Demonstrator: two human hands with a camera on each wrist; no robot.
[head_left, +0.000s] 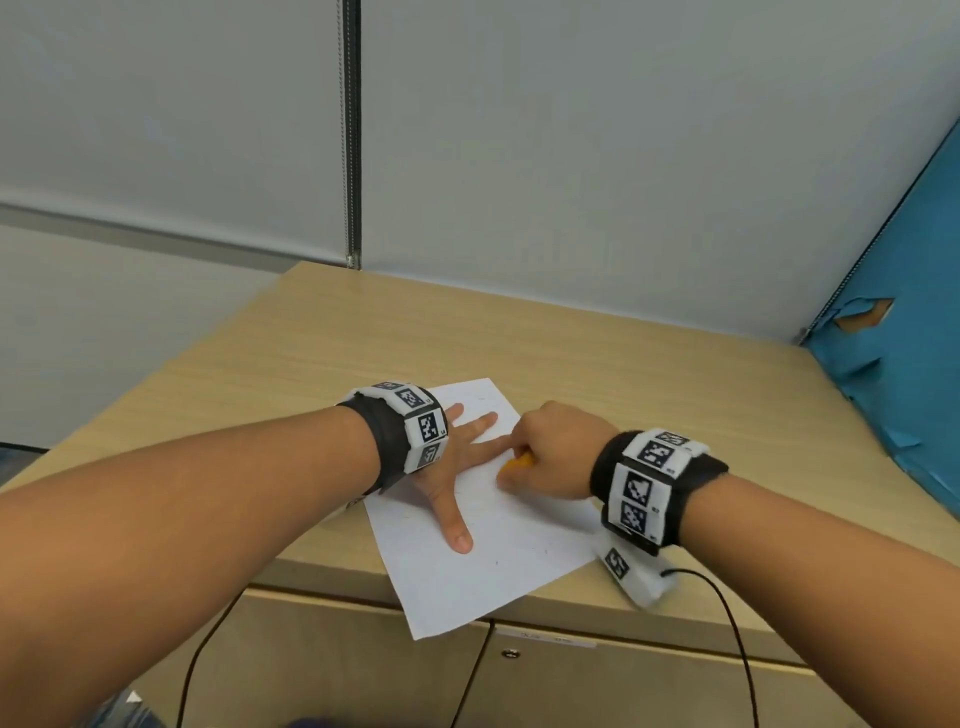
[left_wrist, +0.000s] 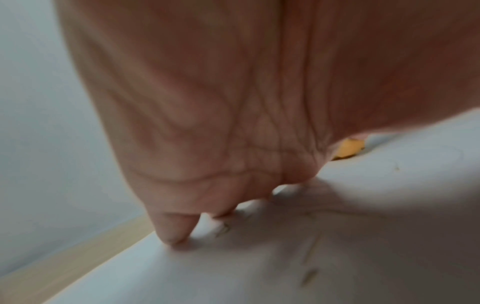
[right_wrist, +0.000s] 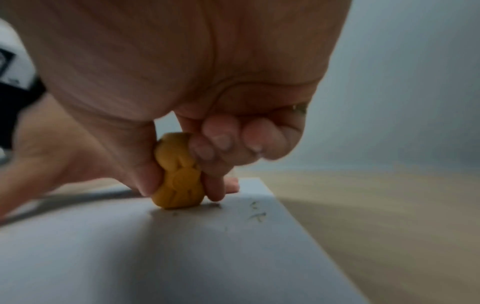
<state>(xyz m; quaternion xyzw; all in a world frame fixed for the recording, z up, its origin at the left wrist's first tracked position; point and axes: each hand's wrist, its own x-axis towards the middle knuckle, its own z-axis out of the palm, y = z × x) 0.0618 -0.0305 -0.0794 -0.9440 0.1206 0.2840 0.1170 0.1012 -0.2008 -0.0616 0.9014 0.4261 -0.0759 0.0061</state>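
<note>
Pale wood-grain bench (head_left: 649, 364) (the top of a low cabinet) stands against grey-white wall panels (head_left: 571, 130), with a blue partition (head_left: 909, 312) along its right side. On it lies a white sheet of paper (head_left: 493, 561), set askew, its near corner projecting past the front edge.

Hands: the left hand (head_left: 447, 467) lies flat on the sheet, fingers straight and spread, pressing it down. The right hand (head_left: 556, 452) pinches an orange figure-shaped rubber eraser (right_wrist: 179, 174) between thumb and fingers; the eraser's lower end touches the paper just beside the left forefinger.

Probable faults:
- Creasing or tearing. Cause: a stroke driven towards the pinned area, which would buckle the paper between eraser and left hand.
- Sheet rotation. Cause: reduced left-hand pressure; the overhanging corner has no support.
- Smearing. Cause: grey residue on the eraser's working end (its condition cannot be judged in these views).
- Missed marks. Faint pencil marks (right_wrist: 257, 216) lie just beyond the eraser, near the sheet's far edge.

Surroundings: a marker-printed wristband (head_left: 654, 483) sits on each wrist. A white tagged block (head_left: 636, 574) under the right wrist rests at the front edge, trailing a black cable (head_left: 737, 623) down the cabinet front. The left forefinger is the only obstruction in the eraser's path.
</note>
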